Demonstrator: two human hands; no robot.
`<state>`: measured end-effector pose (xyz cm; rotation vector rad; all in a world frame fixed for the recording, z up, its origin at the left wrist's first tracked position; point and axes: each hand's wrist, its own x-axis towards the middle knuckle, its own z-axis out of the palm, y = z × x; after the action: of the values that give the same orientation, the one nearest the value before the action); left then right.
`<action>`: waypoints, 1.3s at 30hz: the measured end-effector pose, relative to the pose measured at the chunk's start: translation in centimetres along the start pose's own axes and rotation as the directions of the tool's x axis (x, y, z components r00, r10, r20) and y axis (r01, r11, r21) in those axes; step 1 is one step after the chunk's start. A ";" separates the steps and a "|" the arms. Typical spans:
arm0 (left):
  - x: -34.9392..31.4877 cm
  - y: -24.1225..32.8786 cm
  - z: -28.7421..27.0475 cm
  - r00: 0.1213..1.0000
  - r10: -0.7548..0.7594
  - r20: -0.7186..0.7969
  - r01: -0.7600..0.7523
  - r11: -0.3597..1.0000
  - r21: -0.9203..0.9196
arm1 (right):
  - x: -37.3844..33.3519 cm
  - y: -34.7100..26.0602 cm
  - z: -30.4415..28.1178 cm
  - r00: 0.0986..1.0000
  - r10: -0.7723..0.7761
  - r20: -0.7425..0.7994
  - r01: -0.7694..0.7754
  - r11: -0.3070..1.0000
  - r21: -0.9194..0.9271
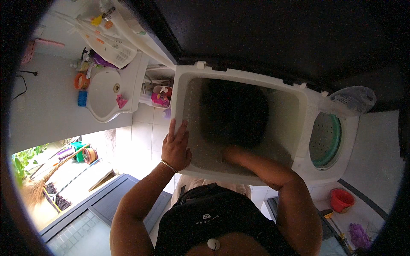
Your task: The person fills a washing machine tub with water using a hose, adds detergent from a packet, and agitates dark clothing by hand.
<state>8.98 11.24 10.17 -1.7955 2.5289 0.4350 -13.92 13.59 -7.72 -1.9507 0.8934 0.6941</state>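
Observation:
A white twin-tub washing machine [301,128] stands in front of me, its large wash tub uncovered. Cloudy grey-brown liquid [192,147] appears to fill this tub, with a big dark patch [235,111] in the middle; whether that is cloth or shadow I cannot make out. My left hand [176,147] rests on the tub's left rim, fingers stretched out and apart. Over the near rim, my right arm reaches down into the tub. Only the back of my right hand [232,154] shows near the murky surface; its fingers are hidden.
To the right is the smaller round spin tub [322,143], with a clear plastic lid [354,100] raised behind it. A washbasin [102,96] hangs at the left. Brooms [53,175] lie beyond the bright doorway. A red bucket [342,200] sits on the floor at right.

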 end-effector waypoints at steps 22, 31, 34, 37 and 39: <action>2.6 -0.5 0.3 0.998 0.056 -0.016 -0.057 0.997 -0.057 | 20.5 29.3 5.2 0.851 0.489 -0.189 -0.127 0.542 0.831; 0.9 -1.2 1.5 0.998 -0.026 0.056 0.021 0.996 0.092 | 30.5 18.1 -6.9 0.822 0.183 -0.539 -0.244 0.969 -0.043; 1.4 -1.7 1.9 0.998 -0.002 0.067 -0.003 0.998 0.067 | 32.6 20.6 -7.8 0.843 0.282 -0.458 -0.327 0.945 -0.020; 1.0 -1.7 1.5 0.999 0.041 -0.009 -0.040 0.998 0.051 | 32.7 21.9 -5.7 0.874 0.312 -0.373 -0.332 0.943 0.012; 0.9 -1.8 1.5 0.998 0.051 -0.021 -0.050 0.999 0.008 | 31.2 22.8 -4.1 0.886 0.321 -0.334 -0.326 0.944 0.044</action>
<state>10.09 10.25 8.17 -1.7466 2.5915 0.4090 -13.23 -8.56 -39.64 -1.9861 1.4550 0.5571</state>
